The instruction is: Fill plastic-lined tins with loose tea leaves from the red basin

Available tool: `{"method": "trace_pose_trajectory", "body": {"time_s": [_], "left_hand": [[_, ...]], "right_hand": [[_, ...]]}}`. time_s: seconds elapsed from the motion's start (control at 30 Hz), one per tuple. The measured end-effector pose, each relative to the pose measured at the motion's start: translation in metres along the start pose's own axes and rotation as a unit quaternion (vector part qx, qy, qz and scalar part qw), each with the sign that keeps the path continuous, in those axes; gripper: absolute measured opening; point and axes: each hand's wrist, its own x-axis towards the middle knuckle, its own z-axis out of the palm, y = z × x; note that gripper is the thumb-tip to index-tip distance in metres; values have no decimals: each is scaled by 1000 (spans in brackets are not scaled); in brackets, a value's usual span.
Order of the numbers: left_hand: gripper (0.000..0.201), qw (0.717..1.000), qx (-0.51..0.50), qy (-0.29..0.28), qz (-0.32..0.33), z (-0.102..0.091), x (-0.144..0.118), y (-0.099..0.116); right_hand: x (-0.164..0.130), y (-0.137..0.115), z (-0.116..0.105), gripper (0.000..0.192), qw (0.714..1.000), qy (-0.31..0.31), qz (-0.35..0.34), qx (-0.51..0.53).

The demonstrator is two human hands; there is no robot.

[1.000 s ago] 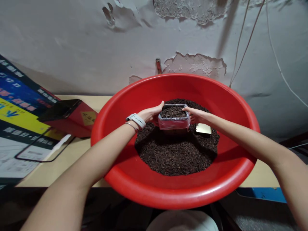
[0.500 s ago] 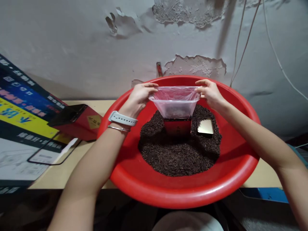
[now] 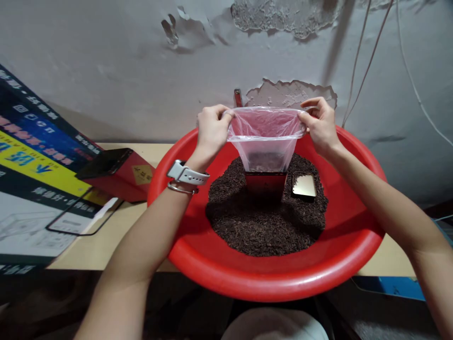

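Observation:
A clear plastic bag (image 3: 265, 146) stands up out of a red tin (image 3: 265, 186), its mouth stretched wide. My left hand (image 3: 214, 127) pinches the bag's left edge between thumb and fingers. At the opposite edge, my right hand (image 3: 320, 123) grips the plastic the same way. Dark matter shows through the lower part of the bag. The tin sits in a heap of dark, dry leaves that look like loose tea (image 3: 265, 231), inside a wide red basin (image 3: 276, 285). Right of the tin, a small gold-coloured lid (image 3: 304, 185) lies on the leaves, partly strewn with them.
Another red tin (image 3: 132, 174) lies tilted left of the basin, by a printed box (image 3: 42, 189) and a thin black wire frame (image 3: 72, 231). The basin rests on a pale table (image 3: 71, 257) against a peeling wall (image 3: 123, 71). White cables (image 3: 364, 61) hang at the right.
Both hands have risen, drawing the bag's rim higher above the tin. More of the bag's side now shows. The view has shifted slightly.

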Motion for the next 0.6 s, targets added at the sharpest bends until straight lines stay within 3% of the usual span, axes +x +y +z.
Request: {"method": "trace_pose_trajectory", "body": {"time_s": [0.07,0.13,0.27,0.3,0.37,0.47,0.53,0.6], "left_hand": [[17,997,25,-67,-23,-1,0,-2],[16,993,63,-97,-29,-2,-2,-2],[28,985,131,-44,108,-6,-17,21],[27,976,142,-74,148,-6,-23,28],[23,946,164,-193,201,-5,-35,41],[13,877,209,-369,227,-5,-52,48],[12,841,230,-430,233,-10,-61,48],[18,829,225,-456,233,-18,-67,47]], "right_hand": [[-3,-2,1,22,999,-27,12,-36],[-9,-9,1,20,996,-46,8,-80],[-25,-39,0,20,972,-60,-128,-186],[-29,-46,1,20,960,-92,-159,-211],[-38,-55,5,18,928,-195,-182,-260],[-50,-60,11,8,864,-348,-142,-336],[-58,-62,12,15,816,-422,-107,-381],[-67,-65,9,19,778,-466,-93,-412]]}}
